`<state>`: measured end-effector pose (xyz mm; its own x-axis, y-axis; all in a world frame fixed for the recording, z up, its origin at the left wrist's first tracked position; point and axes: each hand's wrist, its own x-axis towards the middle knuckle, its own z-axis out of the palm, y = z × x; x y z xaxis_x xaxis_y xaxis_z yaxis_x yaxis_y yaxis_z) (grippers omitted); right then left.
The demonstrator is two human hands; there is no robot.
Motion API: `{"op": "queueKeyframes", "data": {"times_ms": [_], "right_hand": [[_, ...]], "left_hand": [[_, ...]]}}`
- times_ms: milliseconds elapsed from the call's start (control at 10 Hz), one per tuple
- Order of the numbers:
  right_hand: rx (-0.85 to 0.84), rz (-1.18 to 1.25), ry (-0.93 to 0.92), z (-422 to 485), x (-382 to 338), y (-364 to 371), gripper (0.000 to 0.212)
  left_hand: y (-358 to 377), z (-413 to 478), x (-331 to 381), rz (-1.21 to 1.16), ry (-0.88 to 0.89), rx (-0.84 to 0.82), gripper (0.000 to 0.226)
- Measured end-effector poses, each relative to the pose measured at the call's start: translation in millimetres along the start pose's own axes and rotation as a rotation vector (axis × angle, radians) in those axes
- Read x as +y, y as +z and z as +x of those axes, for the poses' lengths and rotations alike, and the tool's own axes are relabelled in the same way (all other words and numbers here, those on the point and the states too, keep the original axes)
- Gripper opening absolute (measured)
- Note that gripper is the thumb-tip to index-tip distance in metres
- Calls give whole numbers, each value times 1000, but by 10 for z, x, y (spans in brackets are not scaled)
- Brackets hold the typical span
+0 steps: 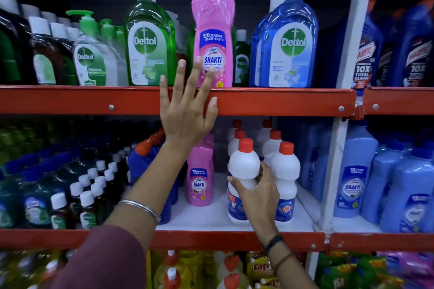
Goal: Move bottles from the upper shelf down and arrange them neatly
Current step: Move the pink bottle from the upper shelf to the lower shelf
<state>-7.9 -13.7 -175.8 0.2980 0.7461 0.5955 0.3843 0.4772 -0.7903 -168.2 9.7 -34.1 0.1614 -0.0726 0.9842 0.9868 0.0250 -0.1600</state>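
A tall pink Shakti bottle (213, 28) with a blue cap stands upright on the upper shelf (281, 101). My left hand (187, 110) is raised in front of the shelf edge, fingers spread, with its fingertips at the bottle's lower label. On the lower shelf (211, 218) a second pink Shakti bottle (199, 178) stands behind my left wrist. My right hand (257, 195) grips the waist of a white bottle with an orange cap (244, 166) at the front of a group of the same bottles (285, 176).
Green Dettol bottles (150, 37) and blue Dettol bottles (291, 37) flank the pink bottle above. Small dark bottles (89, 195) fill the lower left, light blue bottles (375, 183) the right. A white upright post (342, 101) divides the rack.
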Motion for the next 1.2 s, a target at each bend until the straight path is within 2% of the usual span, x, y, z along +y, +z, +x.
{"op": "queueKeyframes", "data": {"times_ms": [400, 600, 700, 800, 900, 1000, 1100, 1200], "right_hand": [[64, -163, -36, 4, 120, 161, 71], [-3, -268, -13, -90, 7, 27, 74], [119, -266, -138, -146, -246, -159, 66], [198, -81, -340, -41, -710, -364, 48], [184, 104, -557, 248, -1199, -452, 37], [64, 174, -576, 647, -1598, -371, 41], [-97, 131, -468, 1043, -1840, -183, 55], [-206, 108, -359, 1280, -1946, -34, 56]], "left_hand": [[9, -4, 10, -8, -17, -3, 48], [-60, 3, 13, -43, -20, -57, 49], [-114, -8, -59, -75, 12, -102, 51], [-184, -33, -257, -63, -17, -136, 55], [-231, -15, -519, -24, -64, -163, 58], [-247, -15, -719, 4, -79, -179, 59], [-243, -69, -791, 31, -72, -160, 58], [-227, -84, -811, 51, -64, -126, 56]]}}
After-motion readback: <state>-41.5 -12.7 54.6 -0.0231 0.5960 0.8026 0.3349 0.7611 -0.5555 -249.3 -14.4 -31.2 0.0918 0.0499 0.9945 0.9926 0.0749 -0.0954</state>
